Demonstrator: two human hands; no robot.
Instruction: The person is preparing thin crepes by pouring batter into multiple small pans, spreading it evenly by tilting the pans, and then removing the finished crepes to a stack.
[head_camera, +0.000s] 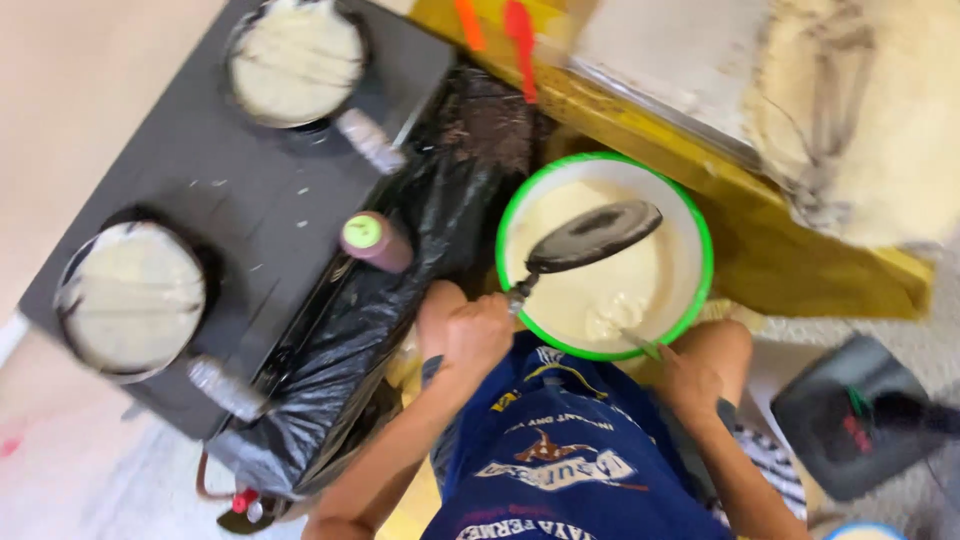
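Observation:
My left hand (476, 335) grips the handle of a small dark pan (592, 236), held tilted over a green-rimmed bowl (700, 225) of pale batter. My right hand (686, 380) holds a thin utensil (634, 342) whose tip dips into the batter at the bowl's near edge. The bowl rests between my knees, in front of my blue apron (565, 450). To the left, a black two-burner stove (250, 200) carries two pans (296, 60) (132, 297), each filled with a pale round of batter.
A small bottle with a green cap (372, 240) stands by the stove, on a black plastic sheet (420, 230). Orange utensils (520, 40) lie on a yellow board (760, 230) behind the bowl. A dark dustpan-like object (860, 420) sits at the right.

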